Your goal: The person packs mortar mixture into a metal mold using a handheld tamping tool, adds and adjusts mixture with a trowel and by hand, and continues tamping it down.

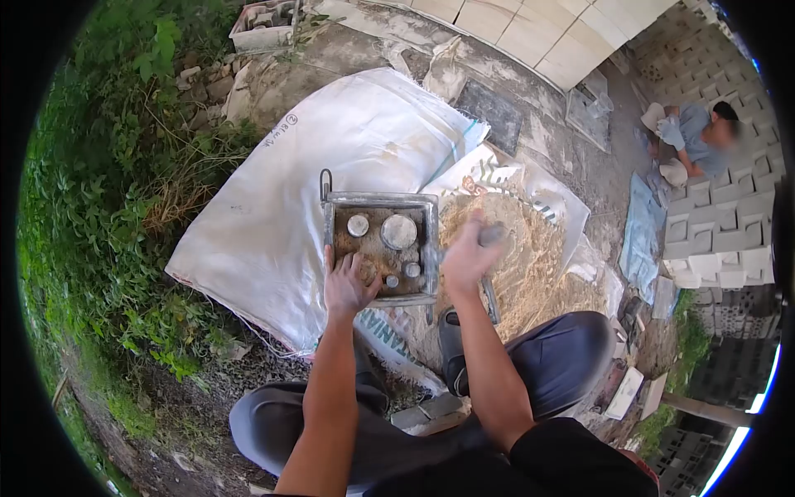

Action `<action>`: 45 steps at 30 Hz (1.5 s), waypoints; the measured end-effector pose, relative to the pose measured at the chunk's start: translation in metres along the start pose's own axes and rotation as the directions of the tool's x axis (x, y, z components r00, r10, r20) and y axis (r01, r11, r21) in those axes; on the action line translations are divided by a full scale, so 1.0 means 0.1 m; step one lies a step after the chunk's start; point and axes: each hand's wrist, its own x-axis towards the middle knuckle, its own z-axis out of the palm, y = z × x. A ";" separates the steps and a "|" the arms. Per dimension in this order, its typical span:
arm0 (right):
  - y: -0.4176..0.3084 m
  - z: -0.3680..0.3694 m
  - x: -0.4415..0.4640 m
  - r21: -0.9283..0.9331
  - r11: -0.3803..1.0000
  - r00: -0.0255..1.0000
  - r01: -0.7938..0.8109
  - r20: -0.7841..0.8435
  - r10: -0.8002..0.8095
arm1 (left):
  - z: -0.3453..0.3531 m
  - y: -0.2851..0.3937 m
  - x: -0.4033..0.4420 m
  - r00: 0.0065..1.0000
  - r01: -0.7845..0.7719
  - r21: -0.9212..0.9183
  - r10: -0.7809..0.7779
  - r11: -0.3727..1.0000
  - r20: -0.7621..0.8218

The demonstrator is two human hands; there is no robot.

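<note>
A square metal mold frame point(381, 199) with a wire loop at its top-left corner lies in front of me. Inside it, on brown sand, stand a large round disc point(399, 232), a smaller round piece point(358, 225) and other small cylinders point(411, 269). My left hand point(348, 286) rests over the frame's lower-left corner, its fingers spread, with the fingertips near the small pieces. To the right of the frame, my right hand point(468, 257) is closed around a grey roundish piece point(492, 235) above a heap of pale sand point(530, 257). What exactly this piece is cannot be made out.
White woven sacks point(257, 207) lie under the frame and sand. A dark slab point(490, 114) lies beyond them. At the right, a person point(700, 141) crouches beside stacked pale blocks point(720, 211). Green plants point(124, 207) grow along the left; a crate point(263, 33) stands at the back.
</note>
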 end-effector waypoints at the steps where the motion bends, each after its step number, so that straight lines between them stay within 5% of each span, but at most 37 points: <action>1: -0.07 -0.02 0.01 -0.058 0.998 1.000 -0.010 0.029 0.011 | 0.01 -0.01 0.01 1.000 0.013 -0.003 -0.013 1.000 0.003; 2: -0.04 -0.06 -0.06 -0.086 0.992 0.996 0.093 0.017 -0.092 | 0.02 -0.02 0.00 1.000 0.002 -0.006 -0.002 1.000 -0.003; 5: 0.50 -0.19 -0.27 -0.021 0.997 0.996 0.077 -0.052 -0.078 | -0.02 0.03 -0.03 1.000 -0.010 -0.016 0.010 1.000 -0.027; 10: 0.06 -0.15 -0.23 -0.009 0.994 0.994 -0.107 -0.010 0.107 | 0.01 -0.01 -0.02 0.998 -0.011 -0.040 0.008 0.999 -0.059; 14: 0.43 -0.21 -0.32 -0.042 0.999 0.999 0.026 -0.039 -0.028 | -0.05 0.05 -0.02 0.998 -0.024 -0.019 0.023 1.000 -0.058; 16: 0.26 -0.14 -0.27 0.024 0.994 0.994 -0.107 -0.029 0.108 | -0.07 0.02 -0.01 1.000 0.003 -0.002 -0.003 1.000 -0.017; 19: 0.00 -0.22 -0.11 0.121 0.992 0.998 -0.035 -0.049 0.041 | -0.02 -0.01 -0.02 1.000 0.007 0.001 -0.007 1.000 -0.025; 22: -0.23 -0.05 -0.04 0.205 0.971 0.987 -0.125 -0.073 0.142 | -0.05 0.01 -0.02 1.000 0.001 0.005 -0.001 1.000 -0.018; 24: 0.39 -0.06 -0.07 0.150 0.989 0.996 -0.006 -0.088 0.019 | -0.08 0.05 -0.04 1.000 0.002 0.006 -0.002 1.000 -0.019; 29: 0.06 0.00 0.11 0.124 0.983 0.983 -0.135 -0.107 0.148 | -0.09 0.06 0.04 0.999 -0.040 0.022 0.040 0.999 -0.035; 31: 0.20 -0.12 0.01 0.182 0.975 0.983 -0.131 -0.101 0.151 | -0.09 0.06 -0.01 0.995 -0.067 0.006 0.067 0.998 -0.072; 33: 0.61 -0.24 -0.09 0.127 0.992 0.999 0.018 0.031 -0.022 | -0.14 0.12 0.00 0.998 -0.066 0.027 0.066 0.997 0.014; 35: 0.47 -0.25 0.01 0.236 0.966 0.993 -0.108 0.061 0.096 | -0.08 0.14 -0.01 0.976 -0.171 0.066 0.178 0.983 -0.129; 37: 0.58 -0.31 0.09 0.127 0.985 0.993 -0.115 -0.019 0.119 | 0.06 0.22 -0.02 0.955 -0.241 0.083 0.252 0.967 -0.159; 39: 0.61 -0.33 0.07 0.113 0.989 0.996 -0.090 -0.009 0.091 | 0.23 0.38 0.01 0.906 -0.418 -0.109 0.405 0.902 -0.122; 45: 0.40 -0.24 -0.16 -0.034 0.999 0.988 0.000 0.152 0.006 | 0.41 0.63 0.08 0.954 -0.294 -0.105 0.298 0.950 0.028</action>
